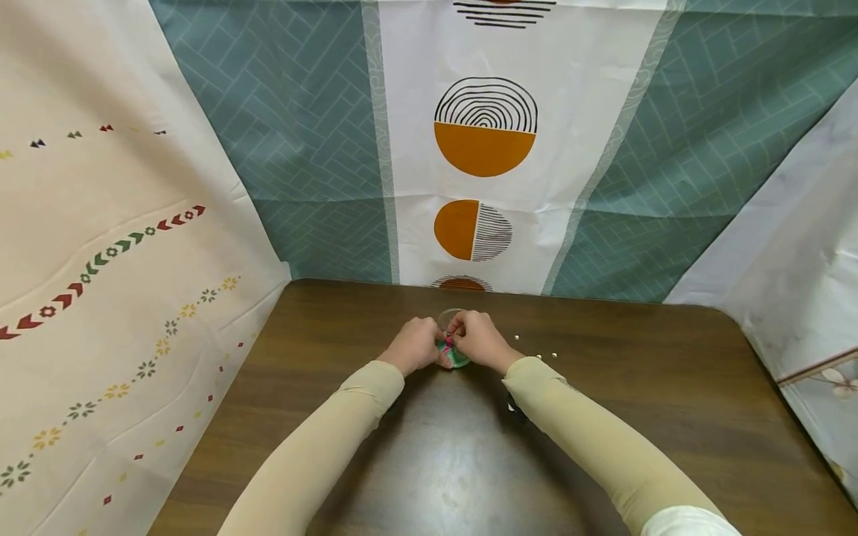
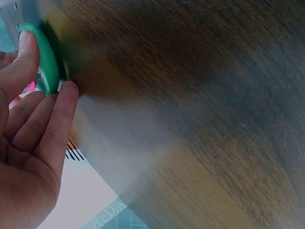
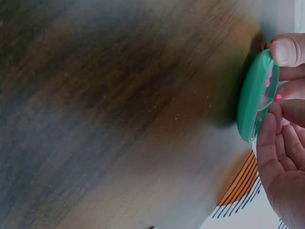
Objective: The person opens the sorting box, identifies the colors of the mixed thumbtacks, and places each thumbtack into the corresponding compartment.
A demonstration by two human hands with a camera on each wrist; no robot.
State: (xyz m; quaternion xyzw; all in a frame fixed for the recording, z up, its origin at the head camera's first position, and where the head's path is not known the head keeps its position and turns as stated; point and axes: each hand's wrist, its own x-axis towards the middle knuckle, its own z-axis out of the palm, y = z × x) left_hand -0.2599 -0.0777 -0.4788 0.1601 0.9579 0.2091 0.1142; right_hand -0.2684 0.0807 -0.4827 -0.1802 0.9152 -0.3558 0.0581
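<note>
In the head view, both hands meet over a small round green plastic case [image 1: 459, 360] at the table's far side. My left hand [image 1: 417, 345] grips it, its thumb pressed along the rim of the green case [image 2: 49, 64] in the left wrist view. My right hand [image 1: 481, 341] has its fingertips pinched at the open face of the green case [image 3: 249, 98], around a small bright pink piece [image 3: 279, 97]. More pink shows inside, beside a clear flap [image 3: 265, 102]. A clear round rim [image 1: 450, 311] rises behind the hands. The fingers partly hide the contents.
Small pale bits [image 1: 554, 355] are scattered on the brown wooden table [image 1: 637, 402], right of the hands. A dark object [image 1: 513, 408] shows partly beneath the right sleeve. Patterned cloth [image 1: 322, 149] hangs behind the table, with more cloth along both sides.
</note>
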